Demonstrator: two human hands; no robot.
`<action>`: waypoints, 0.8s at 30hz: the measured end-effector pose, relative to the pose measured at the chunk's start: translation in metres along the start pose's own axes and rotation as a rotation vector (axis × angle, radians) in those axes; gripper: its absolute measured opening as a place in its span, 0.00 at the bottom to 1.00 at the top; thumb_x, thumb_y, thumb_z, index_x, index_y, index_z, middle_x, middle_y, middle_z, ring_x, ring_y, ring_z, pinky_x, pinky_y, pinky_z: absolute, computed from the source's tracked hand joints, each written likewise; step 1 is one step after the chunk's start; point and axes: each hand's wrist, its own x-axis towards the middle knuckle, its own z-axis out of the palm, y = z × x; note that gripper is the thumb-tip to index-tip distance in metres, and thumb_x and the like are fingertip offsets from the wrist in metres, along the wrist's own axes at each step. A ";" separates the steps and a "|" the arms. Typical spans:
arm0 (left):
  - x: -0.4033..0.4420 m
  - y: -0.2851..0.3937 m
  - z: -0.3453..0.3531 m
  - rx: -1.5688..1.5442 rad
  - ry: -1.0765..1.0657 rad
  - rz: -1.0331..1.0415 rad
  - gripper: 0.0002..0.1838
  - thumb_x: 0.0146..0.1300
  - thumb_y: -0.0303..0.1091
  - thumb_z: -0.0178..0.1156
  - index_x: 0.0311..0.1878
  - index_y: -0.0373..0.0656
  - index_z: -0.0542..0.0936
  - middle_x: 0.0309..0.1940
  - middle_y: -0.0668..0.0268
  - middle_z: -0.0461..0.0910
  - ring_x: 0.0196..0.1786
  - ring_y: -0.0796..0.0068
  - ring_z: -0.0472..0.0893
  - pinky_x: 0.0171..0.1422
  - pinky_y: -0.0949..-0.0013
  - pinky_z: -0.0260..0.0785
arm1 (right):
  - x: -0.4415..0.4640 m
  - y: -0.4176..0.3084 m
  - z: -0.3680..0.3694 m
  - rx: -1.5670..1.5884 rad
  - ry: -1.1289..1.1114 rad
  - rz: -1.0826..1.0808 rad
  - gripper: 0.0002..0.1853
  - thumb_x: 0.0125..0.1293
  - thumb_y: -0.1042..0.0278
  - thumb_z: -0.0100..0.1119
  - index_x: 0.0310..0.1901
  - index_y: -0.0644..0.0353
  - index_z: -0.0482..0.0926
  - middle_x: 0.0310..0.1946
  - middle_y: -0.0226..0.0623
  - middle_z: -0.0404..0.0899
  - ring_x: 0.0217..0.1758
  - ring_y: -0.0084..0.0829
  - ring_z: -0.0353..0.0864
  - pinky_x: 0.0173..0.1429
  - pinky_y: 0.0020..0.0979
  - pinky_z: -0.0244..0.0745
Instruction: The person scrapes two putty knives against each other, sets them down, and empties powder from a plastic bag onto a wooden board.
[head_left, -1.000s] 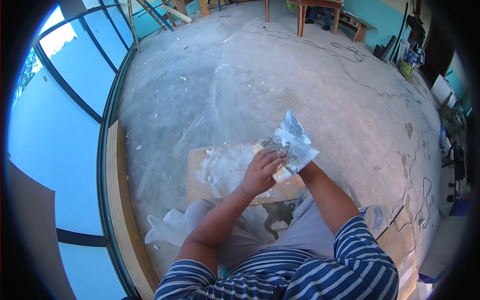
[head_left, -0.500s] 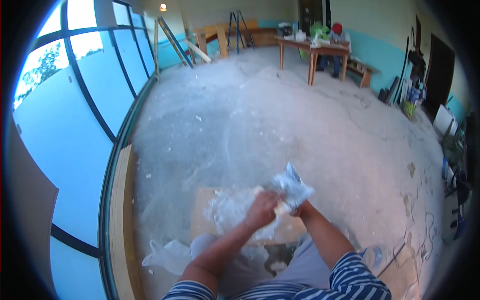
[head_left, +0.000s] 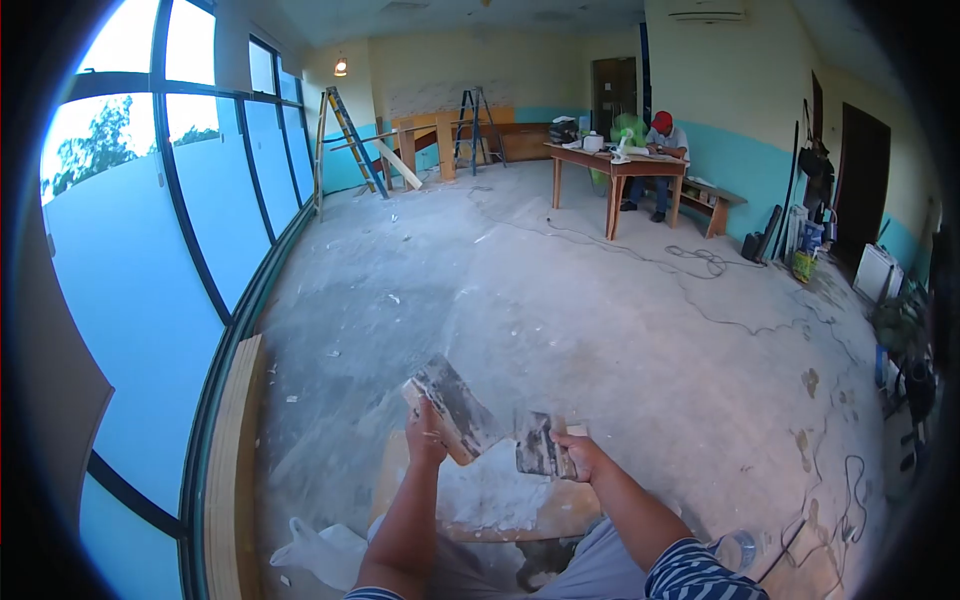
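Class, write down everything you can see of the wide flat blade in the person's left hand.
The wide flat blade looks roughly rectangular and metallic, grey with dark blotches and pale smears. It slants in view, held up in front of the person by the left hand at its left side. Its lower part overlaps the smeared board in view. Blur hides finer detail.

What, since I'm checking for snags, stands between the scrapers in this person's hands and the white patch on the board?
Nothing visible. The left hand holds one scraper, the right hand a second scraper; no object shows between them and the white patch on the board.
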 end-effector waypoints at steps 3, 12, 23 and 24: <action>0.012 -0.021 -0.006 0.138 0.088 -0.395 0.32 0.66 0.57 0.60 0.62 0.42 0.71 0.50 0.60 0.78 0.49 0.62 0.80 0.52 0.55 0.75 | 0.005 0.010 0.006 0.023 -0.098 0.114 0.19 0.71 0.61 0.56 0.53 0.69 0.76 0.44 0.43 0.83 0.43 0.37 0.86 0.51 0.42 0.82; 0.016 -0.087 -0.028 0.618 -0.106 -0.557 0.36 0.59 0.59 0.66 0.45 0.26 0.81 0.38 0.55 0.82 0.38 0.62 0.81 0.45 0.55 0.74 | -0.014 0.011 0.027 -0.037 -0.031 0.087 0.16 0.70 0.65 0.55 0.49 0.73 0.77 0.40 0.45 0.84 0.38 0.38 0.86 0.46 0.41 0.83; -0.017 -0.051 0.009 0.920 -0.259 -0.528 0.34 0.62 0.54 0.64 0.51 0.25 0.78 0.43 0.49 0.83 0.45 0.61 0.80 0.54 0.59 0.70 | -0.007 -0.005 -0.001 -0.035 0.123 -0.050 0.17 0.69 0.62 0.57 0.49 0.69 0.79 0.40 0.45 0.84 0.38 0.36 0.87 0.44 0.40 0.83; -0.015 -0.050 0.010 0.911 -0.295 -0.549 0.34 0.61 0.54 0.64 0.53 0.25 0.77 0.45 0.48 0.82 0.46 0.60 0.80 0.55 0.59 0.70 | 0.001 -0.008 -0.011 0.038 0.115 -0.101 0.16 0.70 0.62 0.56 0.49 0.69 0.78 0.40 0.43 0.84 0.38 0.36 0.87 0.44 0.40 0.83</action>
